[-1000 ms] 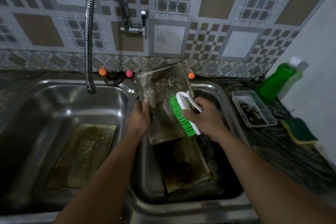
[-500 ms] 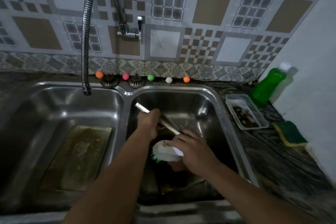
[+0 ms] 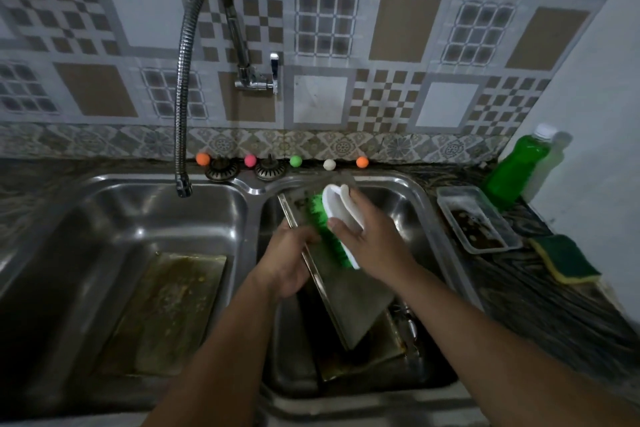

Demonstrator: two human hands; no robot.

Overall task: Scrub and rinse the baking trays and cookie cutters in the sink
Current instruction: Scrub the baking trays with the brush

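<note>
The left hand (image 3: pixel 289 262) grips the tilted baking tray (image 3: pixel 346 291) by its left rim. The right hand (image 3: pixel 372 241) holds the brush (image 3: pixel 332 229), bristles on the tray's upper face. The tray's long axis runs away from the person.

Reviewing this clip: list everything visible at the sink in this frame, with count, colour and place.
Held tray: 1, grey, tilted over right basin
Tray under it: 1, grimy, right basin floor
Soaking tray: 1, brownish, left basin
Scrub brush: 1, white with green bristles, against held tray
Sink: 1, steel, two basins
Faucet: 1, chrome, over left basin
Balls: 5, orange, pink, green, white, orange, back ledge
Strainers: 2, dark, back ledge
Bottle: 1, green, right counter
Plastic container: 1, clear, right counter
Sponge: 1, green-yellow, right counter
Left hand: grips tray edge
Right hand: holds brush
</note>
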